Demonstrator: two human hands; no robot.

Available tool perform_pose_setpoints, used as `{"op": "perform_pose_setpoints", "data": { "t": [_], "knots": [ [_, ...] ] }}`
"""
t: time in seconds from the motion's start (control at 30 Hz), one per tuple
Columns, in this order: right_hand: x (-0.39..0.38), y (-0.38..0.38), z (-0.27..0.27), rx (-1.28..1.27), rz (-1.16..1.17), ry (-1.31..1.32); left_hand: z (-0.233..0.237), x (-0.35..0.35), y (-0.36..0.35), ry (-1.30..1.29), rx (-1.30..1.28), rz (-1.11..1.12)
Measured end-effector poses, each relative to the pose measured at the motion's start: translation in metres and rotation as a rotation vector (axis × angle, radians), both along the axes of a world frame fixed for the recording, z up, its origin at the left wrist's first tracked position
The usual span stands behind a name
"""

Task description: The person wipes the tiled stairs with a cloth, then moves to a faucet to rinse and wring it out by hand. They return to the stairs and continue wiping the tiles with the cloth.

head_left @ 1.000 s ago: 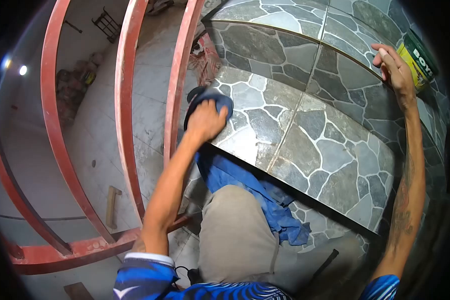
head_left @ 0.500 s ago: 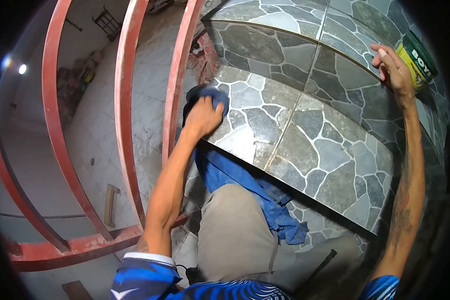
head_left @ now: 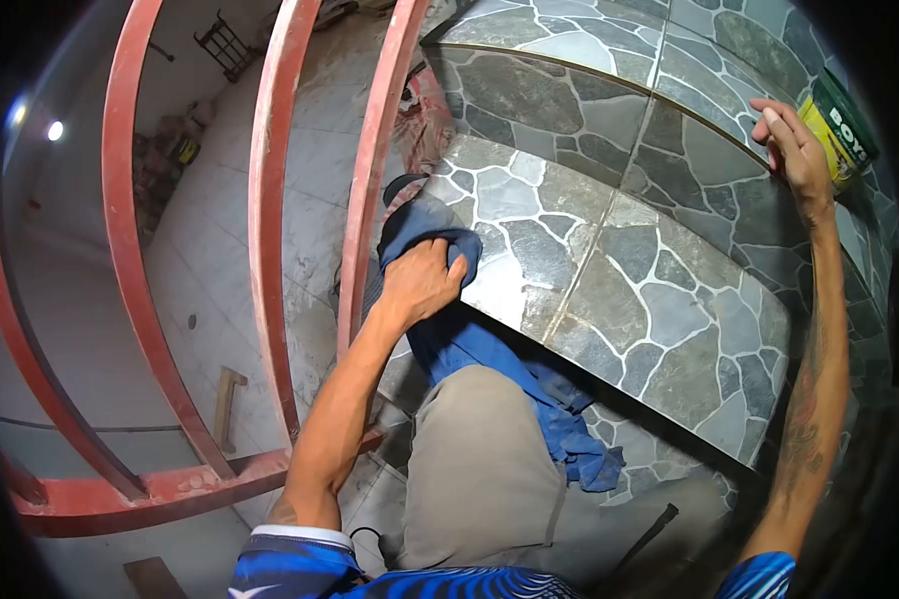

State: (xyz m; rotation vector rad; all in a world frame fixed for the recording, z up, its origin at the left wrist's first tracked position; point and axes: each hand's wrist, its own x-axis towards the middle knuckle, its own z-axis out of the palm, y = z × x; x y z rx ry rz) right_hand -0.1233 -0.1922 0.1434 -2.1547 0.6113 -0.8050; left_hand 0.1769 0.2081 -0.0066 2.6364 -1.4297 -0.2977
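My left hand (head_left: 424, 287) is closed on a dark blue cloth (head_left: 410, 222), pressed at the left end of a stone-patterned tiled step (head_left: 659, 290). A black rounded edge of something I cannot make out shows beside the cloth. Up on the right, my right hand (head_left: 797, 155) is held near the edge of the higher step (head_left: 569, 45), its fingers loosely bent and apart, with nothing in them. Just beyond it stands a green and yellow container (head_left: 837, 130) with "BOYS" lettering. Whether that hand touches the step cannot be made out.
Red metal railing bars (head_left: 270, 200) rise close along my left arm. A bright blue cloth (head_left: 574, 444) lies under the step's front edge by my knee. A reddish patterned cloth (head_left: 427, 120) is behind the railing. A wooden piece (head_left: 228, 399) rests on the floor below.
My left hand has moved with the dark blue cloth slightly down and to the right along the step's end. My right hand stays near the container. The whole view has shifted a little.
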Motion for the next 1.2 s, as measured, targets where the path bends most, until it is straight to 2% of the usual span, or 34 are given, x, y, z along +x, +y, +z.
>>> {"op": "perform_pose_setpoints", "data": {
  "t": [0.1, 0.2, 0.33, 0.43, 0.47, 0.5, 0.57, 0.67, 0.77, 0.8, 0.83, 0.9, 1.0, 1.17, 1.2],
  "knots": [
    [0.0, -0.005, -0.002, 0.021, 0.009, -0.014, -0.051, 0.076, -0.04, -0.247, -0.109, -0.223],
    [-0.002, -0.014, -0.004, -0.012, 0.023, 0.009, -0.028, 0.057, -0.05, -0.182, -0.237, -0.064],
    [-0.002, -0.014, -0.006, 0.043, 0.018, -0.009, 0.0, -0.001, 0.014, 0.036, -0.019, 0.087],
    [0.001, -0.01, -0.002, 0.045, 0.018, 0.006, -0.02, 0.031, -0.023, -0.077, -0.223, 0.027],
    [0.001, -0.009, -0.001, 0.048, 0.015, 0.008, -0.023, 0.056, -0.044, -0.158, -0.146, -0.164],
    [0.001, -0.009, -0.002, 0.047, 0.015, -0.003, -0.017, 0.069, -0.062, -0.225, -0.068, -0.234],
    [0.0, -0.012, -0.004, 0.046, 0.018, -0.022, -0.026, 0.062, -0.054, -0.073, -0.121, -0.004],
    [-0.006, -0.017, -0.008, 0.019, 0.044, -0.037, -0.008, 0.01, 0.012, 0.01, -0.092, 0.095],
    [0.0, -0.009, -0.001, -0.041, 0.015, 0.019, -0.007, 0.015, 0.021, 0.023, -0.074, 0.019],
    [0.002, -0.012, -0.002, 0.03, 0.007, 0.014, -0.004, 0.021, 0.009, -0.001, -0.104, -0.033],
    [0.003, -0.012, -0.003, 0.021, 0.013, 0.014, -0.043, 0.058, 0.0, -0.117, -0.15, -0.289],
    [0.0, -0.014, -0.003, -0.007, 0.011, 0.019, -0.037, 0.061, -0.014, -0.119, -0.157, -0.3],
    [-0.001, -0.013, -0.004, 0.017, 0.016, 0.009, 0.004, 0.013, 0.02, -0.011, -0.132, -0.058],
    [0.002, -0.013, -0.004, 0.03, 0.018, 0.033, -0.011, 0.039, -0.024, -0.158, -0.111, -0.171],
    [-0.001, -0.016, -0.003, 0.028, 0.019, 0.037, -0.009, 0.035, -0.027, -0.142, -0.13, -0.119]
  ]
}}
